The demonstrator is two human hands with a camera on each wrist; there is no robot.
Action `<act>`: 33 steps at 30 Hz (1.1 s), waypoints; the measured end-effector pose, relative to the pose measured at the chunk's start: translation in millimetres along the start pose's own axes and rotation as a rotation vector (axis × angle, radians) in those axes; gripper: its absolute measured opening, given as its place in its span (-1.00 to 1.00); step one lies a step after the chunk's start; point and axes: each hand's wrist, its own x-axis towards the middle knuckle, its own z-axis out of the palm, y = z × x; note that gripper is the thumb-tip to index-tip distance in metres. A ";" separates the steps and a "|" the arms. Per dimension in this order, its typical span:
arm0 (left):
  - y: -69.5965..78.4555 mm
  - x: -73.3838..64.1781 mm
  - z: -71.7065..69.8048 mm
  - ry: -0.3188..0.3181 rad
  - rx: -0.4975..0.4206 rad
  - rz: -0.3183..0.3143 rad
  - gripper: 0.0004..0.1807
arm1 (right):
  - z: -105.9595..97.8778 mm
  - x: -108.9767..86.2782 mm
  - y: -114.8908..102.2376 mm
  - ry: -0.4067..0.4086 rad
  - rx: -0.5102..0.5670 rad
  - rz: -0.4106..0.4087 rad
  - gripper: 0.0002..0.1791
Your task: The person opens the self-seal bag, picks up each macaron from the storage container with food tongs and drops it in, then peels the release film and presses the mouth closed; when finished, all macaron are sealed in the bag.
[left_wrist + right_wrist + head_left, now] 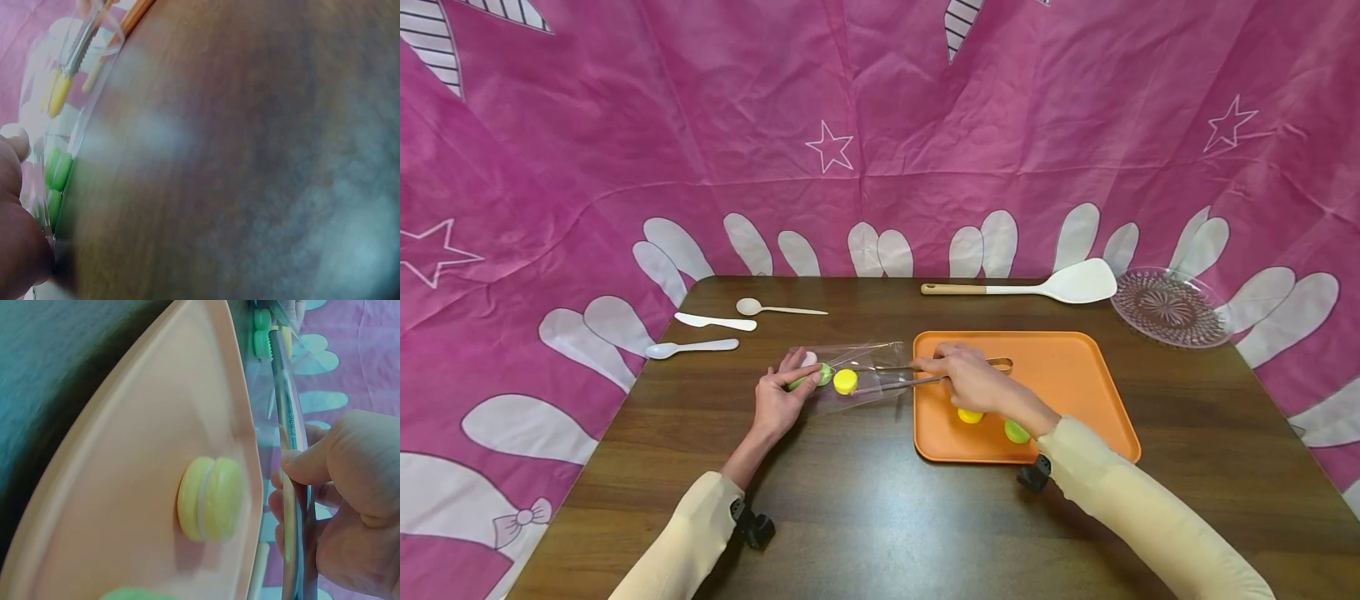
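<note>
My left hand (778,396) pinches the closed end of a clear plastic bag (880,354) lying on the table. Inside, near my fingers, are green macarons (58,169) and a pale pink macaron (808,359). My right hand (973,379) grips metal tongs (287,406) above the orange tray. Their tips reach into the bag and are around a yellow macaron (846,382); whether they still squeeze it is hard to tell. Below my right hand, another yellow macaron (219,500) and a green macaron (1017,431) sit on the tray.
The orange tray (1075,375) is right of the bag. Behind it lie a white spatula with a wooden handle (1078,282) and a clear patterned plate (1172,308). At the left are a white knife (715,322) and two spoons, one white spoon (692,347) and one cream spoon (748,307).
</note>
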 end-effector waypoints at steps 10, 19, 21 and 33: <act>-1.3 -0.2 1.0 0.005 -0.006 0.006 -0.83 | 8.9 14.1 -9.0 -0.025 0.004 -0.018 -0.45; -2.1 -1.3 1.2 0.001 -0.002 0.004 -0.84 | 14.3 23.5 -17.4 -0.078 0.000 0.010 -0.40; -1.5 -1.4 1.4 0.004 0.001 0.011 -0.84 | 15.6 24.8 -18.5 -0.088 0.000 0.020 -0.40; -34.8 3.0 5.9 0.028 -0.008 0.014 -0.86 | 20.2 33.8 -23.7 -0.115 -0.010 0.022 -0.38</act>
